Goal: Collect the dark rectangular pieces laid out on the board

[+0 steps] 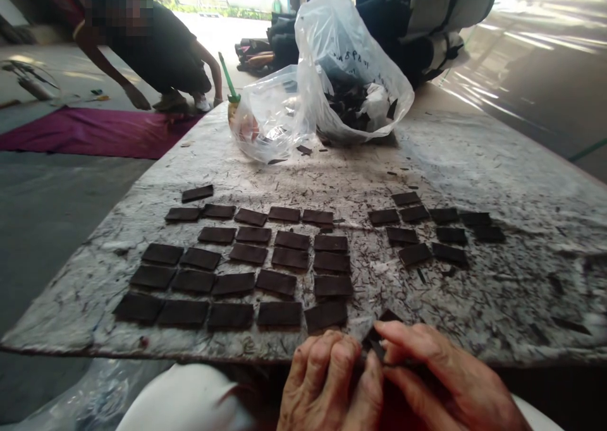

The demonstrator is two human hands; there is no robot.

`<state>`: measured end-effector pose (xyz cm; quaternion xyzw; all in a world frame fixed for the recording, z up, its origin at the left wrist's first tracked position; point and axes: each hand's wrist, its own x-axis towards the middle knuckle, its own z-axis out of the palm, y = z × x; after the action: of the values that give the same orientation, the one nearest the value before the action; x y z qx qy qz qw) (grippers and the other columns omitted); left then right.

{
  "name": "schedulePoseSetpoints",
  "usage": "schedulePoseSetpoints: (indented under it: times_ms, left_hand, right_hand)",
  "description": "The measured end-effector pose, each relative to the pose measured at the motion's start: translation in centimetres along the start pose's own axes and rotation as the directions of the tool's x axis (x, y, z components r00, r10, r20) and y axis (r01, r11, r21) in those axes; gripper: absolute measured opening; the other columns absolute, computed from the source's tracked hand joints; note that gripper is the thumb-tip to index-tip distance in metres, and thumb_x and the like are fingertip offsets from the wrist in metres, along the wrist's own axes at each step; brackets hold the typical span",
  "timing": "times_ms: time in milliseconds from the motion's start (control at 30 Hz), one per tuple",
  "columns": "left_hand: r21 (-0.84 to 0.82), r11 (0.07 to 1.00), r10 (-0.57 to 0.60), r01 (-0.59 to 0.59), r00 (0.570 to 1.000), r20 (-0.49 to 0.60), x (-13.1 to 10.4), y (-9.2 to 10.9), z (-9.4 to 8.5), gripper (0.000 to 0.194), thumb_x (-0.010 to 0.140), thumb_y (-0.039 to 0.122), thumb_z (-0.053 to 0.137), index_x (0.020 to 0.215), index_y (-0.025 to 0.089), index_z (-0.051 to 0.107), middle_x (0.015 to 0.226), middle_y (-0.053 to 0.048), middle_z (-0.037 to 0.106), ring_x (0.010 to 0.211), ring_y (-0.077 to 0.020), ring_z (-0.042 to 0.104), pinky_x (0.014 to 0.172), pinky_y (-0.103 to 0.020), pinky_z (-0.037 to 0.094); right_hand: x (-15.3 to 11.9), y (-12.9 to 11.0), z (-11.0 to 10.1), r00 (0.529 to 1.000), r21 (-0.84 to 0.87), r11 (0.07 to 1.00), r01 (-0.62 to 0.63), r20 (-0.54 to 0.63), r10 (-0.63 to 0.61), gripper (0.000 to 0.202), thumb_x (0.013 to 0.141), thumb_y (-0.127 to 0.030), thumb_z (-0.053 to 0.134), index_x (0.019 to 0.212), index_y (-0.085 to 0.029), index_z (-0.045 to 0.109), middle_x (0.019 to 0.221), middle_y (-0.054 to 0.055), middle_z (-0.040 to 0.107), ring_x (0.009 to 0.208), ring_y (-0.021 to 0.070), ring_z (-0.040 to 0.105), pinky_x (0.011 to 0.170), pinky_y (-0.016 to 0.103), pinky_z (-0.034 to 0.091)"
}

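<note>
At the table's front edge my right hand (439,368) is closed, thumb and fingers pinching a small dark brown piece (375,341) that looks like leather or fabric. Close beside it, my left hand (327,377) has curled fingers, its thumb against the same piece. Much of what lies between the two hands is hidden. Rows of flat dark brown rectangles (232,284) cover the left and middle of the table, the nearest one (326,316) just beyond my left fingers. A smaller group of similar rectangles (415,213) lies at the right.
Thin dark offcuts are scattered over the pale tabletop (360,172). At its far end stand a clear plastic bag (332,45) of dark scraps and a green-handled tool (228,77). Dark rolls (427,14) are stacked behind. A person (147,45) bends over a maroon cloth (90,131) at left.
</note>
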<state>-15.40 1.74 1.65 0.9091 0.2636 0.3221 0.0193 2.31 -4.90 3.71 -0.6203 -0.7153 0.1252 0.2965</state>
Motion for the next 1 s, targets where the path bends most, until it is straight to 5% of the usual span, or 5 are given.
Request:
schedulePoseSetpoints:
  times_ms: [133, 433, 700, 867, 1000]
  left_hand:
    - [-0.011, 1.0, -0.016, 0.016, 1.0, 0.016, -0.1, 0.0, -0.2, 0.024, 0.09, 0.018, 0.045, 0.097, 0.025, 0.067, 0.085, 0.0, 0.07, 0.086, -0.0179, 0.061, 0.083, -0.029, 0.042]
    - [-0.299, 0.95, -0.097, 0.086, 0.995, -0.02, 0.7, -0.8, -0.6, 0.016, 0.086, 0.012, 0.052, 0.089, 0.017, 0.066, 0.077, 0.0, 0.069, 0.075, -0.0133, 0.061, 0.071, -0.021, 0.05]
    - [-0.087, 0.993, -0.074, 0.075, 0.997, 0.013, 1.3, -0.5, -0.2, 0.022, 0.09, 0.016, 0.044, 0.097, 0.017, 0.065, 0.076, -0.003, 0.061, 0.069, -0.0154, 0.054, 0.06, -0.024, 0.047]
    - [-0.067, 0.974, -0.22, 0.218, 0.975, -0.02, 0.2, 0.7, 1.6, 0.027, 0.092, 0.017, 0.037, 0.1, 0.019, 0.062, 0.085, -0.005, 0.053, 0.078, -0.0208, 0.046, 0.068, -0.034, 0.039]
    - [-0.04, 0.976, -0.213, 0.216, 0.975, 0.056, -0.6, 1.2, 2.0, 0.029, 0.091, 0.019, 0.035, 0.107, 0.019, 0.059, 0.092, -0.007, 0.05, 0.083, -0.0242, 0.045, 0.071, -0.038, 0.037]
  right_hand:
    - [0.1, -0.2, -0.3, 0.993, 0.0, 0.993, -0.116, -0.026, 0.116, 0.039, 0.084, -0.013, 0.053, 0.12, -0.029, 0.048, 0.093, -0.003, 0.07, 0.078, 0.0132, 0.069, 0.074, 0.02, 0.056]
    - [0.2, -0.1, -1.1, 0.995, -0.082, 0.994, -0.072, 0.059, 0.077, 0.043, 0.081, -0.012, 0.052, 0.12, -0.029, 0.046, 0.097, -0.001, 0.072, 0.083, 0.0164, 0.071, 0.071, 0.022, 0.057]
    - [-0.2, 0.2, -1.0, 0.993, -0.104, 0.993, -0.059, 0.093, 0.068, 0.042, 0.083, -0.016, 0.052, 0.122, -0.03, 0.044, 0.106, 0.001, 0.071, 0.093, 0.0189, 0.069, 0.074, 0.026, 0.058]
    - [0.0, 0.3, -1.3, 0.996, -0.041, 0.998, -0.053, 0.065, 0.056, 0.041, 0.08, -0.013, 0.055, 0.118, -0.029, 0.055, 0.107, 0.004, 0.071, 0.096, 0.0226, 0.068, 0.082, 0.029, 0.057]
    - [0.3, 0.0, -1.4, 0.998, 0.04, 0.997, -0.064, 0.032, 0.062, 0.037, 0.078, -0.013, 0.057, 0.111, -0.029, 0.062, 0.1, 0.004, 0.072, 0.101, 0.0243, 0.065, 0.081, 0.029, 0.057]
